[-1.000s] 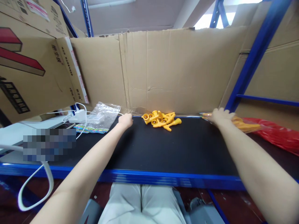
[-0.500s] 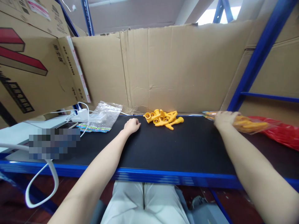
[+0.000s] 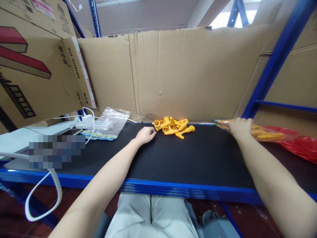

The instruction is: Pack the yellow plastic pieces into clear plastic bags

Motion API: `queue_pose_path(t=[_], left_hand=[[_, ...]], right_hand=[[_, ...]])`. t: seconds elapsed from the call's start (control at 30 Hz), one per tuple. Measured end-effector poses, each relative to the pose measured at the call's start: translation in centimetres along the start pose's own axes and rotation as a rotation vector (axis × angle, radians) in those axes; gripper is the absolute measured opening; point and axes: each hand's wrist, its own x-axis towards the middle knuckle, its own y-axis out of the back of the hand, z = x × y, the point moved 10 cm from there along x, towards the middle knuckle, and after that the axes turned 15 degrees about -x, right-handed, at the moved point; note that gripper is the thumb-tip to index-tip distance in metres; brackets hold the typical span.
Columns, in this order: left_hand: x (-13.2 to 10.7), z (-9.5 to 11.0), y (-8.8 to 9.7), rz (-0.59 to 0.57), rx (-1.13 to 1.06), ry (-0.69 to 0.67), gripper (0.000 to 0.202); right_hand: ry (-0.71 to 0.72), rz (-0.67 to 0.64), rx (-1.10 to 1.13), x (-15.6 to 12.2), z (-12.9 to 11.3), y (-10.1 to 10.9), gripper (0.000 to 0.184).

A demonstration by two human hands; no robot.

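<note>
- Cardboard wall [image 3: 198, 76] stands behind a black shelf top [image 3: 188, 158], which has a blue front edge [image 3: 188, 191] running along the person's side.
- Yellow pieces [image 3: 170, 127] lie in a loose heap near the foot of that wall, several with round open cups, others with forked ends.
- These pieces overlap at odd angles, so pulling one out could drag its neighbours along or send one rolling; the forked ends look likely to catch.
- A careless nudge from the left could push the heap against the cardboard, where the pieces would be harder to pick up.
- On the right, the clear packet [image 3: 266, 134] of yellow contents looks thin and slippery; pressing on it unevenly could make it slide or spill, if its end is open, which I cannot tell.
- Beside it lies a red bag [image 3: 303, 145]; the two meet, so tugging the packet could shift both.
- To the left, a white cable [image 3: 93, 124] passes over a flat clear bag [image 3: 112, 122]; a sweep of the forearm that way could snag it.
- The left hand [image 3: 146, 135] is curled, its fingertips just beside the heap's left end; whether it touches a piece or pinches something small, I cannot tell.
- The right hand [image 3: 240, 127] lies over the packet, touching it; its fingers are partly hidden, so how tightly they bend round the plastic is unclear.
</note>
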Motion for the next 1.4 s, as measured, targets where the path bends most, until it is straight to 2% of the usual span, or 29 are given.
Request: queue_pose_path(t=[0.13,0.33,0.47,0.6,0.73,0.83,0.9,1.0,1.1,1.27,1.4], left_hand=[[-0.1,0.3,0.2,0.015,-0.013,-0.015,0.024],[-0.1,0.6,0.1,0.004,-0.001,-0.02,0.025],[-0.1,0.6,0.1,-0.002,0.002,-0.02,0.026],[-0.1,0.8,0.1,-0.001,-0.004,-0.034,0.025],[0.0,0.7,0.2,0.016,-0.033,-0.028,0.023],[0.1,0.3,0.5,0.059,-0.09,-0.014,0.021],[0.2,-0.1,0.8,0.107,-0.158,0.008,0.018],[0.2,-1.2,1.4,0.184,-0.303,0.092,0.023],[0.1,-2.3,1.3,0.21,-0.474,0.192,0.045],[0.0,-3.3,1.1,0.23,-0.723,0.294,0.088],[-0.3,-4.5,1.6,0.288,-0.776,0.373,0.099]], right_hand=[[0.036,-0.096,-0.346,0.1,-0.3,0.4,0.036],[-0.011,-0.083,-0.422,1.2,0.9,2.8,0.039],[0.008,-0.038,-0.336,1.7,0.6,5.8,0.035],[0.128,0.082,-0.22,1.0,-2.4,10.6,0.023],[0.215,0.249,-0.035,-0.5,-6.3,15.6,0.024],[0.263,0.339,0.133,-1.7,-9.6,17.8,0.025],[0.305,0.39,0.25,-2.7,-11.9,18.5,0.029],[0.392,0.47,0.44,-4.5,-15.4,18.6,0.035],[0.463,0.499,0.58,-6.2,-18.1,16.8,0.038],[0.655,0.267,0.758,-8.0,-21.8,11.2,0.037],[0.701,0.243,0.873,-8.4,-22.2,9.9,0.039]])
